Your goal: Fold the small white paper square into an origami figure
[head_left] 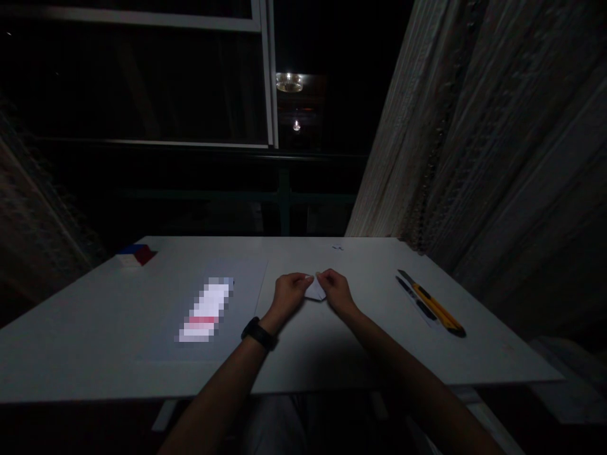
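Observation:
A small piece of folded white paper [315, 291] is held between my two hands above the middle of the white table. My left hand [290, 293], with a black watch on its wrist, pinches the paper's left side between thumb and fingers. On the other side my right hand [336, 291] pinches the paper's right edge. Both thumbs come close together at its top. Fingers cover part of the paper, so its full shape is hidden.
On the white table [303, 373], a pixelated bright phone-like rectangle [206, 309] lies on a large paper sheet [253, 284]. A puzzle cube [134, 254] sits far left. At right lie a yellow utility knife [439, 309] and a slim dark-handled knife [417, 296]. Small scraps [337, 248] lie at the back.

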`<state>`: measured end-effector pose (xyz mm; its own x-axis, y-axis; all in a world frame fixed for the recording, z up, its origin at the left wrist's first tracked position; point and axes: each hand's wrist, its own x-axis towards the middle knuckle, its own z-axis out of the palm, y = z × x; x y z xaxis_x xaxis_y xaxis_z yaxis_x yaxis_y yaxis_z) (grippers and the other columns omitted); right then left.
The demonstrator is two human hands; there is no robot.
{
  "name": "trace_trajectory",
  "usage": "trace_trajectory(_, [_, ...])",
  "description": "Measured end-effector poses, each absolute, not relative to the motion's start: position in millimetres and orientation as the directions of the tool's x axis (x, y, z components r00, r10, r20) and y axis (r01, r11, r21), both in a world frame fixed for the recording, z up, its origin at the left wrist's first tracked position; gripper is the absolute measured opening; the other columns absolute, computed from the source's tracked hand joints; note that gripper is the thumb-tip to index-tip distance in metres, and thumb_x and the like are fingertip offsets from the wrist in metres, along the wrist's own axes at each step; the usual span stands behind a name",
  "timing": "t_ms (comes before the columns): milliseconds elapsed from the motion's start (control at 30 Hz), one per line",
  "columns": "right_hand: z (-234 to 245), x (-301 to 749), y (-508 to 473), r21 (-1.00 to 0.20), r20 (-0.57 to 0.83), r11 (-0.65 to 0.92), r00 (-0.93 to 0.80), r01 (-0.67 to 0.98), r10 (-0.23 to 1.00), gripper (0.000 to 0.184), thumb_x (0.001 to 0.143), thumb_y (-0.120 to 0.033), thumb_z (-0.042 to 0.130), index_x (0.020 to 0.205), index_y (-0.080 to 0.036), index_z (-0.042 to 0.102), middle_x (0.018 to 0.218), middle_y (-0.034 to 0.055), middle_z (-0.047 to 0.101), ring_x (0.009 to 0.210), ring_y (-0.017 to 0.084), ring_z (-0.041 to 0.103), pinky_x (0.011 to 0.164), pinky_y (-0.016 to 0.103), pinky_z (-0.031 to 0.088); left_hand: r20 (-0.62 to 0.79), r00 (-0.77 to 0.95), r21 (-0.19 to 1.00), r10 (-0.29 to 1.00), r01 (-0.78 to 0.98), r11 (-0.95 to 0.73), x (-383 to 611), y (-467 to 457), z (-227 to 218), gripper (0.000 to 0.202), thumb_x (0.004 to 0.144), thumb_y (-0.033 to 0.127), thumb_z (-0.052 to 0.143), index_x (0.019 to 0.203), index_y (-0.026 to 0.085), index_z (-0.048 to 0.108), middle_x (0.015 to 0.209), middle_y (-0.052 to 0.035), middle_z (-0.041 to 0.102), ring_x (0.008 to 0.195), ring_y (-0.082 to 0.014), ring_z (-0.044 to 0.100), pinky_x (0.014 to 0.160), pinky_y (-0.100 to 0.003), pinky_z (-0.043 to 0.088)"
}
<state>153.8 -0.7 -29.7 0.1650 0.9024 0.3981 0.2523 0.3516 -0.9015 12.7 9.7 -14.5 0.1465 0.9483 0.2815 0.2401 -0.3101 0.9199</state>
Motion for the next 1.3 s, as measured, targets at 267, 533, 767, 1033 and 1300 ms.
trace_trajectory(267, [-31.0,154.3,-2.6,-0.893,0.402,0.326,0.229,0.309,0.886,0.034,0.069,-0.046,0.053,0.051,-0.018,0.047,0.046,-0.0049,0.04,0.048,0.01,0.038,0.048,0.023,0.03,0.273,0.129,0.927,0.953,0.229,-0.296,16.1,5.5,-12.6,0.04,0.057,0.041,0.066,0.084,0.011,0.068,0.049,0.001,0.051,0.045,-0.008,0.04,0.045,-0.021,0.03])
trace_trajectory(533, [-27.6,152.0,-4.4,-0.847,0.443,0.351,0.168,0.399,0.881,0.028,0.073,-0.042,0.048,0.058,-0.019,0.05,0.051,-0.0038,0.044,0.053,0.011,0.041,0.051,0.023,0.031,0.347,0.166,0.882,0.923,0.277,-0.381,14.8,-0.6,-8.2,0.031,0.065,0.039,0.061,0.082,0.014,0.07,0.056,-0.0033,0.06,0.051,-0.0119,0.048,0.052,-0.023,0.035])
trace_trajectory(767, [-26.1,150.5,-7.8,-0.826,0.446,0.328,0.173,0.459,0.878,0.029,0.075,-0.041,0.048,0.056,-0.019,0.048,0.048,-0.0045,0.043,0.051,0.011,0.041,0.051,0.023,0.031,0.359,0.18,0.851,0.916,0.339,-0.4,15.2,-4.9,-4.7,0.025,0.068,0.037,0.058,0.073,0.015,0.07,0.067,-0.0069,0.067,0.06,-0.0161,0.057,0.059,-0.025,0.039])
trace_trajectory(1033, [-26.5,154.6,-3.1,-0.91,0.403,0.38,0.147,0.164,0.903,0.028,0.071,-0.039,0.053,0.09,-0.018,0.057,0.065,0.0003,0.057,0.061,0.014,0.053,0.056,0.024,0.041,0.335,-0.025,0.911,0.942,0.264,-0.317,10.1,8.7,-11.4,0.026,0.066,0.037,0.06,0.074,0.014,0.069,0.069,-0.0075,0.067,0.064,-0.0173,0.059,0.061,-0.026,0.041])
trace_trajectory(1300, [-26.6,153.1,-5.4,-0.931,0.358,0.348,0.094,0.114,0.929,0.042,0.059,-0.032,0.065,0.097,-0.016,0.058,0.066,-0.0011,0.055,0.056,0.011,0.05,0.054,0.024,0.042,0.186,-0.071,0.982,0.98,-0.03,-0.188,6.2,17.0,-17.0,0.037,0.062,0.039,0.063,0.083,0.008,0.066,0.073,-0.01,0.065,0.062,-0.0152,0.057,0.054,-0.023,0.043])
